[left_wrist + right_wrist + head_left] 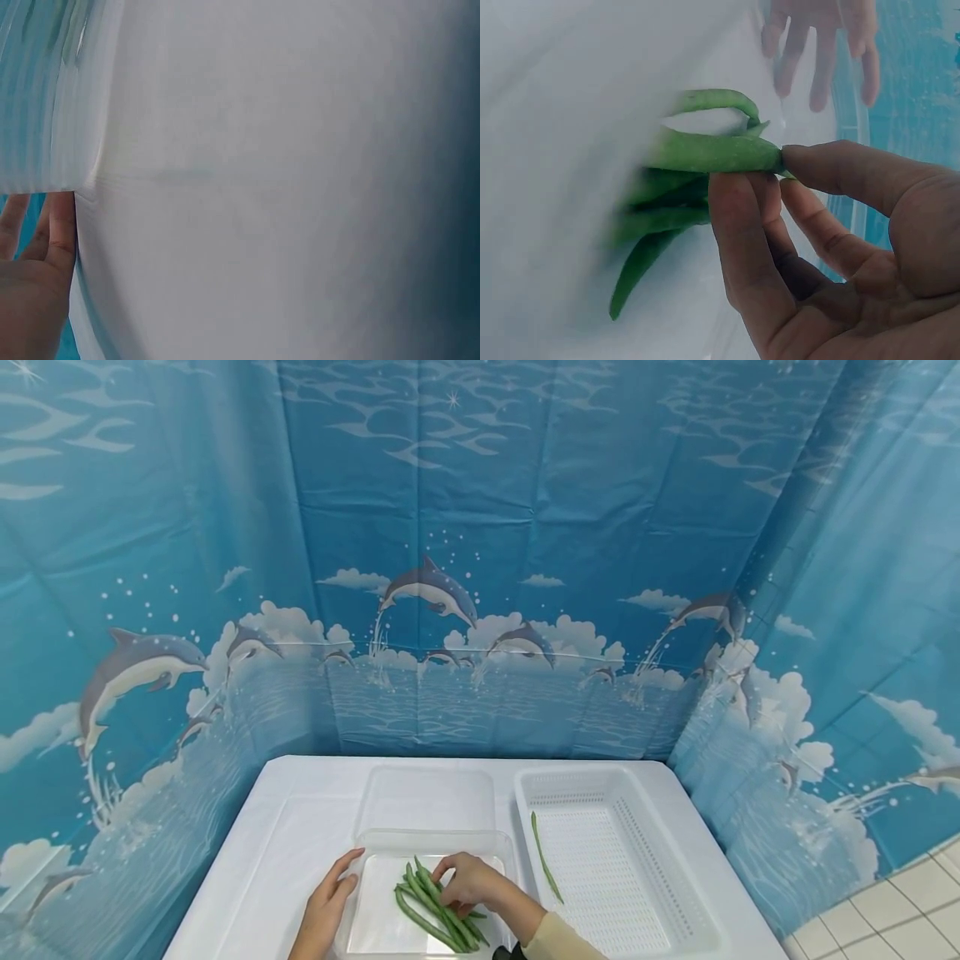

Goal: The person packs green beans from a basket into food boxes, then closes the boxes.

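Note:
Inside a clear plastic box (435,838) lies a bunch of green beans (426,900). My right hand (480,885) reaches over the bunch. In the right wrist view, its thumb and a finger pinch a green bean (712,153) near one end, while other beans lie below. At the box's left side, my left hand (327,906) rests with its fingers extended along the wall. The left wrist view shows that hand (37,277) low at the left, by the box's ridged wall (37,127); its fingertips are partly hidden.
To the right stands a white perforated basket (622,852) with one long green bean (545,857) along its left side. A translucent flat lid (427,795) lies behind the box. The white-covered table (277,835) meets a blue dolphin-print curtain (480,718) at the back.

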{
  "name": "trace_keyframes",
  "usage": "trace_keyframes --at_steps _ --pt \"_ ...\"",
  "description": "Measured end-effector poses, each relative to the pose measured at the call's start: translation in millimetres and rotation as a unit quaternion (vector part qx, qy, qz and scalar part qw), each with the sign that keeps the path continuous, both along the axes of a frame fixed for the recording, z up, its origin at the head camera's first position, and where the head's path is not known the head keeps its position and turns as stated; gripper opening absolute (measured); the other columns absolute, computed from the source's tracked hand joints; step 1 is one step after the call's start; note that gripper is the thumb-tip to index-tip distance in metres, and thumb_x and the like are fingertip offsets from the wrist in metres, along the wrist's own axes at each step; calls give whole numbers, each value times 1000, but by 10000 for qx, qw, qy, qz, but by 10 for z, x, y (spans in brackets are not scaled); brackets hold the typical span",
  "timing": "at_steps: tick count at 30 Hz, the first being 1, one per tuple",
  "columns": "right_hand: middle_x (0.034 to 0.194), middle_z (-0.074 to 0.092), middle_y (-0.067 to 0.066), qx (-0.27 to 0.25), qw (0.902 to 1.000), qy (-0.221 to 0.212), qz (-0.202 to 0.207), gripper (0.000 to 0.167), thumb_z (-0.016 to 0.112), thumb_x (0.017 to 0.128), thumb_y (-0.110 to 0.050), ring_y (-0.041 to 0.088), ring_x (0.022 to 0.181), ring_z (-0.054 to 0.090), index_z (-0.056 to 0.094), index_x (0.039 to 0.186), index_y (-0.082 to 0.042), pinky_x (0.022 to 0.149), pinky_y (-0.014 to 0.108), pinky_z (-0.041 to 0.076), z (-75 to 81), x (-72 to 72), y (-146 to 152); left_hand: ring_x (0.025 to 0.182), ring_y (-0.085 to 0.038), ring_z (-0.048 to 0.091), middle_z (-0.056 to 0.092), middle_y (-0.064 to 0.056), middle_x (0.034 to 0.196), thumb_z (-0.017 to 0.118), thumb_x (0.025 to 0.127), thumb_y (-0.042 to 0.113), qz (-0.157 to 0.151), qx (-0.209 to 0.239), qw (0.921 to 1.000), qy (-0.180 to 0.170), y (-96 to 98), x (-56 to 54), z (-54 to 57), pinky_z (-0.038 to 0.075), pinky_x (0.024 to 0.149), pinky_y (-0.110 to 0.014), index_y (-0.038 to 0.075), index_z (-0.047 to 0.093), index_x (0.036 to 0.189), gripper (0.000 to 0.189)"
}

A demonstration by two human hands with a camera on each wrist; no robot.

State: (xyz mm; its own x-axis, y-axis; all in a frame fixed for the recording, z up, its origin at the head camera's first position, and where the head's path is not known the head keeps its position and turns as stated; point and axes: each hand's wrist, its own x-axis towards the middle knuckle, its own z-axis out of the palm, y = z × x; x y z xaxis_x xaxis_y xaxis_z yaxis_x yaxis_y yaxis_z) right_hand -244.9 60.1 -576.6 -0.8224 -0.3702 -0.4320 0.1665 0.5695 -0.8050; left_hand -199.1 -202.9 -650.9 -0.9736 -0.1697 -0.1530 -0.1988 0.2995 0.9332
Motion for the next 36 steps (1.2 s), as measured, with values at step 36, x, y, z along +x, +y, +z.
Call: trace_keyframes --at_steps 36 --pt "94 72 16 -531 9933 558 -860 38 71 91 -3 24 78 73 67 129 -1 69 37 69 516 -392 785 141 -49 57 43 -23 167 46 113 33 -22 25 10000 70 1 21 23 55 107 -68 27 52 156 44"
